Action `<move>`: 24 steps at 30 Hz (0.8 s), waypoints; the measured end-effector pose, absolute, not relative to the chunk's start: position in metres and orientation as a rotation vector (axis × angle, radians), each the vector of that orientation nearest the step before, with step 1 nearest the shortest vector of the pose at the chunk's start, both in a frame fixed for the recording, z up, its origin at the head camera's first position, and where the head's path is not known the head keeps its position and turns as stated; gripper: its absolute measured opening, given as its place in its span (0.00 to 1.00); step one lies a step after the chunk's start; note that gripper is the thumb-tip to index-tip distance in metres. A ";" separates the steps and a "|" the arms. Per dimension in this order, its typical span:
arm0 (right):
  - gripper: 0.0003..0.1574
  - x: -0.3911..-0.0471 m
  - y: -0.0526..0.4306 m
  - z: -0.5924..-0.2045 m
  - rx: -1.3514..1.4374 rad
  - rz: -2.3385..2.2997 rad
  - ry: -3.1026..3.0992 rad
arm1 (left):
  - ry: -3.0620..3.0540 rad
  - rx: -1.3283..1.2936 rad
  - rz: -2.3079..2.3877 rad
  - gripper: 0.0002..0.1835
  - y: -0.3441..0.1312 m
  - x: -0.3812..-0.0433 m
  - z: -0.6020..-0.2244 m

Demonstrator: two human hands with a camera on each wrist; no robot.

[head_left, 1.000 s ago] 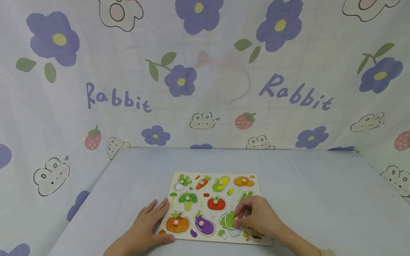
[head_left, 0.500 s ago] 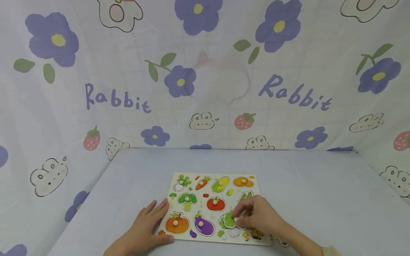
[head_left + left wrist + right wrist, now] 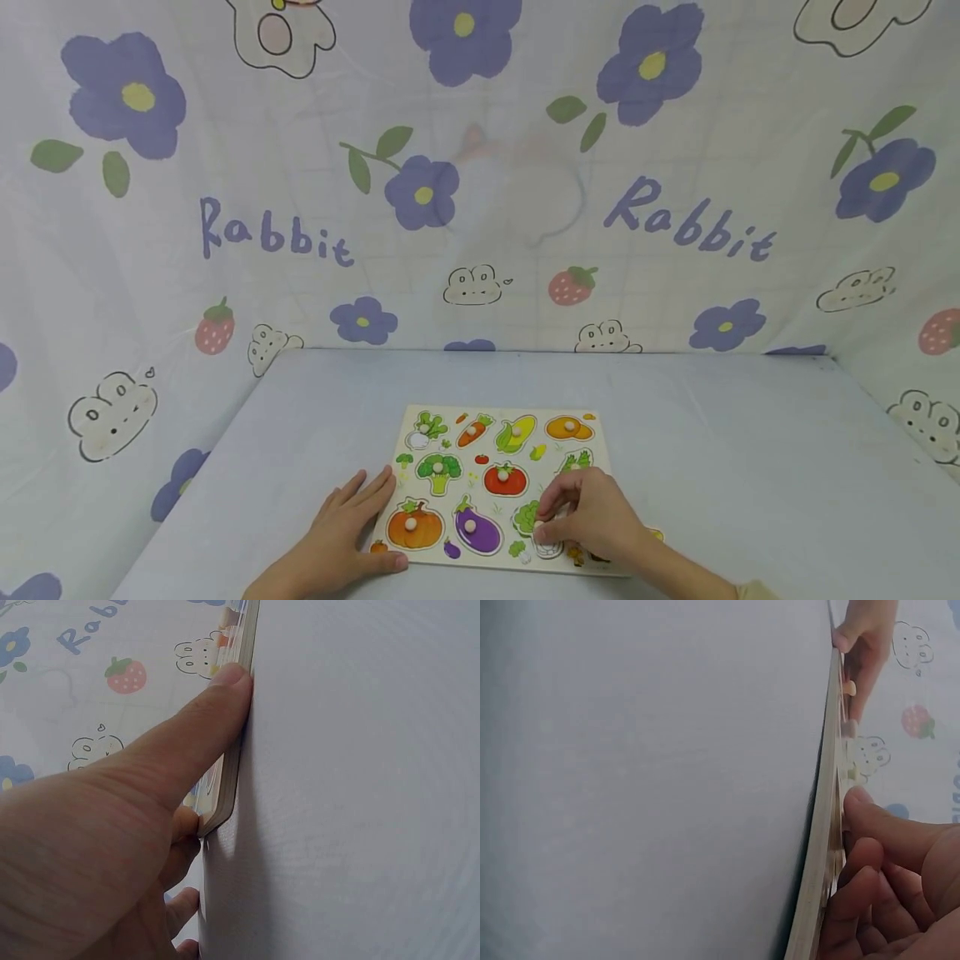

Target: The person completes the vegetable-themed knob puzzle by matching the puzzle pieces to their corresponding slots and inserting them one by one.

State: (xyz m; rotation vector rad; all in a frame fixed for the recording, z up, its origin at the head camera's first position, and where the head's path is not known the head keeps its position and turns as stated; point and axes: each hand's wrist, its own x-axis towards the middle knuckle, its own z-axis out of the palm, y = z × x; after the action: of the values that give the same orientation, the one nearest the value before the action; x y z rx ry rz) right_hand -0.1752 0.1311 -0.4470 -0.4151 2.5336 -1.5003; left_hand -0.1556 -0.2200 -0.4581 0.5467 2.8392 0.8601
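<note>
A wooden vegetable knob puzzle board [image 3: 495, 500] lies flat on the table. Along its left edge rests my left hand [image 3: 341, 525], fingers straight and spread, thumb on the lower left corner; the left wrist view has the thumb [image 3: 202, 712] lying over the board's rim. Over the lower right part, my right hand [image 3: 596, 517] pinches the knob of a leafy green cabbage puzzle piece [image 3: 526, 518] at its printed white-stemmed slot. My fingers hide part of this piece. In the right wrist view the right thumb [image 3: 881, 825] and fingers are close over the board's surface.
An eggplant piece [image 3: 480, 527], tomato piece [image 3: 516, 480], pumpkin piece [image 3: 425, 530] and several other knobbed vegetable pieces sit in the board. A partly hidden yellow-edged piece [image 3: 657, 534] lies right of the board under my right forearm. A printed curtain [image 3: 480, 242] stands behind the table.
My right hand has shifted slightly left and down with the cabbage piece, which now sits nearer its slot. The left hand stays in place.
</note>
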 end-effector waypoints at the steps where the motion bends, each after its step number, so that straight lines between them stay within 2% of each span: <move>1: 0.16 -0.175 0.130 -0.447 -0.425 -1.498 2.538 | 2.840 0.541 0.857 0.57 -0.220 -0.156 -0.458; 24: 0.15 -0.178 0.132 -0.449 -0.420 -1.516 2.409 | 2.836 0.566 0.867 0.57 -0.223 -0.157 -0.460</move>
State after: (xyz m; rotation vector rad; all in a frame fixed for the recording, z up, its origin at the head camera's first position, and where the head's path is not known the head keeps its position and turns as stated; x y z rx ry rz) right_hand -0.1781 0.1316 -0.4492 -0.4205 2.4092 -1.5157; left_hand -0.1570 -0.2227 -0.4603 0.5659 2.8355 0.8667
